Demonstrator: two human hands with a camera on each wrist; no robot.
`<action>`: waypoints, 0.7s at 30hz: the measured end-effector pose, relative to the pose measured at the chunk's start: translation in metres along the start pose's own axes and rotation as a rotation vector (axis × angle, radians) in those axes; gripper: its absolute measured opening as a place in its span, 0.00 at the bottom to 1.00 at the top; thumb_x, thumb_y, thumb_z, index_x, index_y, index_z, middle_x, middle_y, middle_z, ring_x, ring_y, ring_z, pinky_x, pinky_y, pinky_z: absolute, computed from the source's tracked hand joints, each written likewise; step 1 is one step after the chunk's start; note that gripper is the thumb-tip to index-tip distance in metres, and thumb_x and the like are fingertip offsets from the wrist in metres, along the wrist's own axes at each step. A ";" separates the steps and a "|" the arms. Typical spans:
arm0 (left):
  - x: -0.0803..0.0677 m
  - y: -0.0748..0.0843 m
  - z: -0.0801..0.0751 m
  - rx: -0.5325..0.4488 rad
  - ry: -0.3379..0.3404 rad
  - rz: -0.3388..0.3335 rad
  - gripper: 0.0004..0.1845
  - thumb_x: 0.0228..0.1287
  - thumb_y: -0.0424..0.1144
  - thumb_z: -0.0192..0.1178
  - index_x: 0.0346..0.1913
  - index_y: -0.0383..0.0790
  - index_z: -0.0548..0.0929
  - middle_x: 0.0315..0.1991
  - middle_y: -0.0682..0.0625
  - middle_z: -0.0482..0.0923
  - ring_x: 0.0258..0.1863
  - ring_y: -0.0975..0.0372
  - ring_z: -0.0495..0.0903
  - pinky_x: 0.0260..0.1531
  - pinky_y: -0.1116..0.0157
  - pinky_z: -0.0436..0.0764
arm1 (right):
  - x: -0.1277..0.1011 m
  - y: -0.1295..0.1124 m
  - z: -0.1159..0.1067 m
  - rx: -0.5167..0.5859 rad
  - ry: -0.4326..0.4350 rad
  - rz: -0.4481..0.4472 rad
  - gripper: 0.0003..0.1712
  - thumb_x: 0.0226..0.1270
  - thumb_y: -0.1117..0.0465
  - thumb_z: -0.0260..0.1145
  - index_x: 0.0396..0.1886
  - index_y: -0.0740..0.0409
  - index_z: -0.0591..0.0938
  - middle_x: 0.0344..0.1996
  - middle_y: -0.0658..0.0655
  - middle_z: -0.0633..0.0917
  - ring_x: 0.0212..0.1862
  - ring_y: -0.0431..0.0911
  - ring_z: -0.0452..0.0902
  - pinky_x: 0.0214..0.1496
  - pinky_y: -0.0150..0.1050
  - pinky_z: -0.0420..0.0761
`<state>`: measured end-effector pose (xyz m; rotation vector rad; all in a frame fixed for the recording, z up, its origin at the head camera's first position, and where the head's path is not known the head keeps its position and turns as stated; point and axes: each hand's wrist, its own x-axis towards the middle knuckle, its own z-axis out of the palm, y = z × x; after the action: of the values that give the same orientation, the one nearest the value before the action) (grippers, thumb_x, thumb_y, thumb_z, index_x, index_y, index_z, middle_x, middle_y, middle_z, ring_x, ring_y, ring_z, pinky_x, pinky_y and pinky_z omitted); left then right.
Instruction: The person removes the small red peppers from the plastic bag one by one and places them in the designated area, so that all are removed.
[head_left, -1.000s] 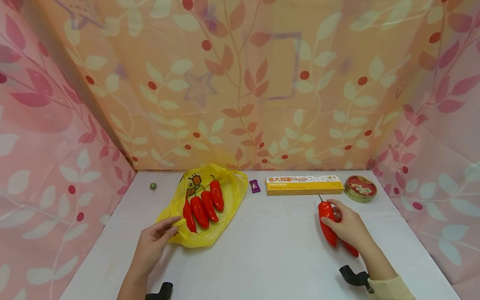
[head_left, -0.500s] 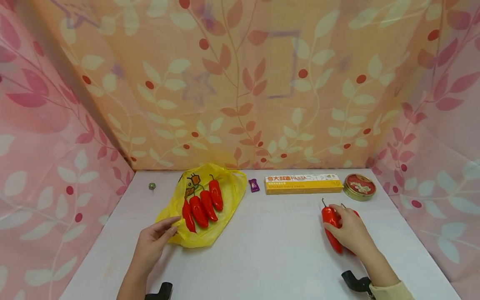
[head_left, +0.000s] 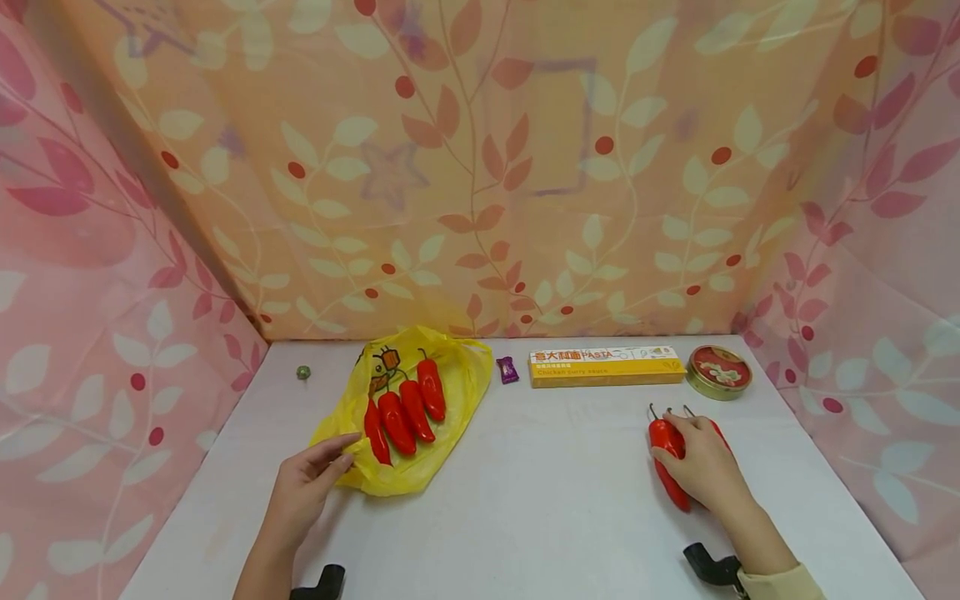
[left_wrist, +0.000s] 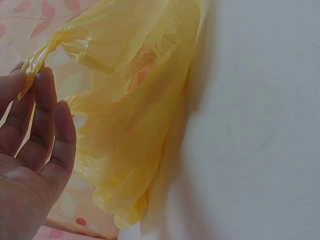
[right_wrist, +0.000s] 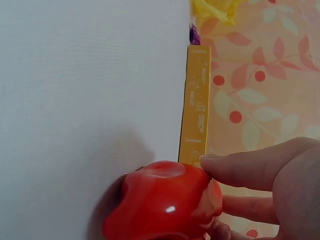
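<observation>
My left hand (head_left: 306, 483) pinches the near left edge of a yellow plastic bag (head_left: 459, 408). In the left wrist view, the bag's gathered edge (left_wrist: 42, 57) is between thumb and fingertips. Several red chili peppers (head_left: 397, 423) lie side by side on the bag, beside a printed duck. At the right, my right hand (head_left: 708, 471) grips a red chili pepper (head_left: 666, 440), thumb on its left side. More red shows past the hand's right side, and a few stems stick out above; the hand hides the rest. The right wrist view has the glossy pepper (right_wrist: 165, 200) at the thumb tip.
Along the back of the white table (head_left: 525, 500) are a green bead-like ball (head_left: 303, 372), a purple-wrapped candy (head_left: 507, 370), a yellow-and-white pasta box (head_left: 607, 367) and a round red-topped tin (head_left: 718, 372). Floral cloth walls (head_left: 480, 167) enclose the back and sides.
My right hand and the pepper have shifted slightly right and toward me, away from the pasta box. More stems now show above the hand. The left hand stays at the bag's edge.
</observation>
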<state>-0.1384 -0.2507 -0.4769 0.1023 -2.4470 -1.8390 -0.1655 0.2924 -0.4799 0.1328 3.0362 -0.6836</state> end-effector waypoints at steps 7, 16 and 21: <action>0.000 0.001 0.000 0.011 0.000 -0.014 0.17 0.72 0.31 0.61 0.61 0.36 0.82 0.60 0.43 0.81 0.49 0.71 0.81 0.49 0.77 0.81 | 0.000 0.002 0.001 -0.004 0.003 0.004 0.42 0.62 0.54 0.73 0.71 0.67 0.70 0.58 0.78 0.71 0.56 0.71 0.70 0.46 0.67 0.83; 0.000 -0.001 0.000 -0.005 -0.004 0.011 0.17 0.71 0.31 0.61 0.61 0.35 0.82 0.59 0.45 0.82 0.49 0.72 0.81 0.49 0.77 0.82 | 0.002 -0.002 -0.007 0.031 -0.007 -0.008 0.41 0.63 0.53 0.73 0.72 0.62 0.69 0.57 0.76 0.72 0.56 0.69 0.70 0.42 0.63 0.86; 0.000 -0.002 0.000 -0.009 -0.007 0.007 0.17 0.71 0.32 0.62 0.61 0.35 0.82 0.57 0.51 0.83 0.50 0.72 0.81 0.49 0.77 0.81 | 0.004 -0.011 -0.014 0.055 0.045 -0.093 0.37 0.65 0.52 0.72 0.71 0.60 0.71 0.56 0.72 0.76 0.52 0.64 0.75 0.43 0.59 0.87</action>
<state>-0.1382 -0.2516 -0.4790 0.0867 -2.4406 -1.8507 -0.1701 0.2884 -0.4630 0.0084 3.0842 -0.7806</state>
